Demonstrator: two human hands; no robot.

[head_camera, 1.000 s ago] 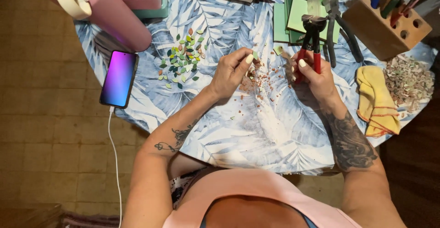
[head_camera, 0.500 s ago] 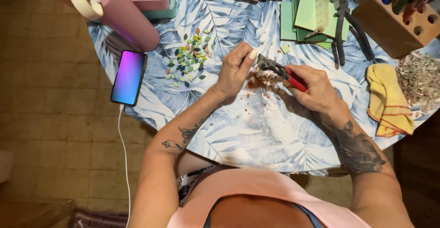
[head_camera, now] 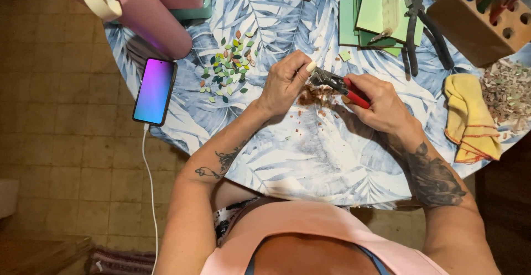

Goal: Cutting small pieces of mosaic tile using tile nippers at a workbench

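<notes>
A: What is the right hand (head_camera: 381, 106) doing?

B: Its grip is clenched around the red handles of a pair of nippers (head_camera: 338, 85), whose metal head points left toward the other hand.

A: And the left hand (head_camera: 285, 81)?

B: Its fingers are pinched together right at the nippers' head. They seem to hold a small piece there, but it is too small to make out.

A: Where does all this sit?

B: Over the middle of a round counter (head_camera: 310, 164) covered with a blue and white leaf-print cloth. Directly below the two hands lies a little heap of reddish-brown chips (head_camera: 312, 95), with more crumbs scattered toward the person.

A: What is around them?

B: To the left of the left hand, a cluster of small green and brown leaf-shaped pieces (head_camera: 229, 65). Further left, near the counter's edge, a phone (head_camera: 155, 91) lies with its screen lit purple and a white cable running down from it. Above the phone a pink bottle (head_camera: 141, 12) lies tilted.

A: And on the right?

B: A stack of green square tiles (head_camera: 376, 18) at the top, with a black-handled pair of pliers (head_camera: 423, 29) just beside it, a wooden block of tools (head_camera: 478, 21) in the corner, and a yellow cloth (head_camera: 470, 117) beside the right wrist. A pile of pale shards (head_camera: 509, 90) lies next to the cloth.
</notes>
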